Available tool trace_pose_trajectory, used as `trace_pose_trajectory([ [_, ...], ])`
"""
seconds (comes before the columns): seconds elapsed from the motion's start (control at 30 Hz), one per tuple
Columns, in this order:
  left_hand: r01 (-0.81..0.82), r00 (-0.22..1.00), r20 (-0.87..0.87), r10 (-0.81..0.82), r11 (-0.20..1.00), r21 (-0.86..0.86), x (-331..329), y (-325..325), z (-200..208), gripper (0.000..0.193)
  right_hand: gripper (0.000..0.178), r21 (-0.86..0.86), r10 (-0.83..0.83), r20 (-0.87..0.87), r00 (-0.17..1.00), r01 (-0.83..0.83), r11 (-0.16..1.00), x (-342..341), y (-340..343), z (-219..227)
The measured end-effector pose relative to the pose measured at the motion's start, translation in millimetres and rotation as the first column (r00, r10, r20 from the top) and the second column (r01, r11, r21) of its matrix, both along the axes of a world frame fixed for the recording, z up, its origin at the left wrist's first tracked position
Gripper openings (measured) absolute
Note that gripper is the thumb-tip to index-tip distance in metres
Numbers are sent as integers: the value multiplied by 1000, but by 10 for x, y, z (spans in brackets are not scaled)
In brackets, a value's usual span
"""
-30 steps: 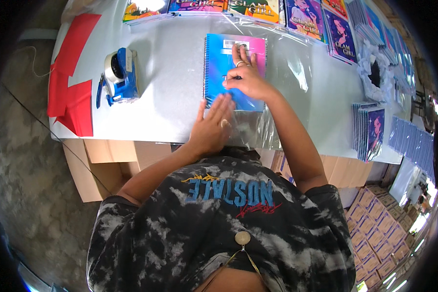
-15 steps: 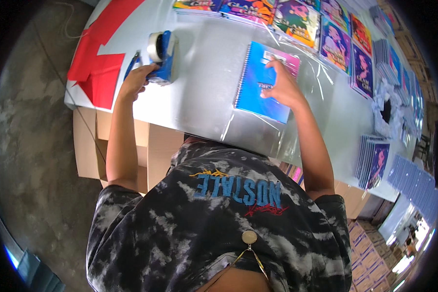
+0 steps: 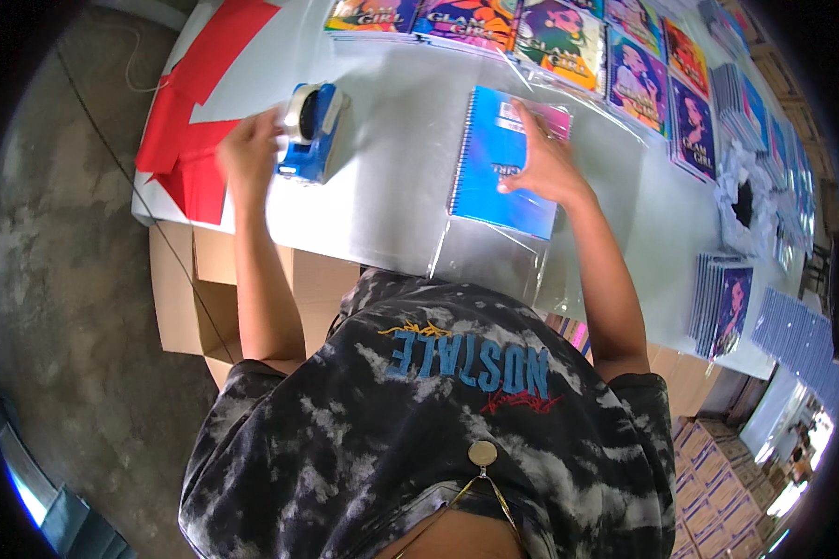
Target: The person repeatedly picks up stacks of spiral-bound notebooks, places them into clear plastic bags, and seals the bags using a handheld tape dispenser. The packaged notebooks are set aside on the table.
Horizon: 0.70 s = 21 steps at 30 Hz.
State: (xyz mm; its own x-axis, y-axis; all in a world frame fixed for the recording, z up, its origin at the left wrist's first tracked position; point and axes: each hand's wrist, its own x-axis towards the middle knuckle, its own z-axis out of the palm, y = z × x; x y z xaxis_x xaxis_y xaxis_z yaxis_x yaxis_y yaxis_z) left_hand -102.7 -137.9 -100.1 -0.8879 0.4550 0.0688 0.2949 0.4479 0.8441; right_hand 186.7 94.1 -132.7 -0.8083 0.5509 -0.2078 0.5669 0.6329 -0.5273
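Observation:
A spiral notebook with a blue and pink cover and a white label lies over a clear plastic sleeve near the table's front edge. My right hand rests on its right side, thumb and fingers spread apart. To the left stands a blue tape dispenser with a roll of tape in it. My left hand is just left of the dispenser, slightly blurred, with its fingers curled together by the roll. What lies between those fingers, if anything, is hidden.
Red cloth or sheet lies at the table's left end. Stacked notebooks with colourful covers line the far side. More stacks and crumpled plastic are at the right. An open cardboard box sits below the front edge.
My left hand has drawn up from the dispenser's lower left side to beside the roll. A blue tool left of the dispenser no longer shows. My right hand stays on the notebook.

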Motion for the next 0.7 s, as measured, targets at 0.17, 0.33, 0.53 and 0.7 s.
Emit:
trace_pose_trajectory([
  [0.17, 825, 565, 409, -716, 490, -281, 1171, 1402, -104, 40, 125, -22, 10, 26, 1000, -10, 1000, -36, 55, -29],
  [0.33, 494, 488, 169, -856, 111, -862, 1214, 1741, -152, 57, 123, -26, 48, 7, 999, -48, 999, 15, 102, -23],
  [0.53, 712, 567, 258, -782, 308, -631, 848, 1506, -430, 58, 100, 242, -202, 67, 977, 181, 953, 145, 963, -157],
  [0.7, 549, 836, 253, -488, 767, -334, 1102, 1189, -723, 67, 86, 390, -556, -406, 725, 688, 612, 291, 1240, -495],
])
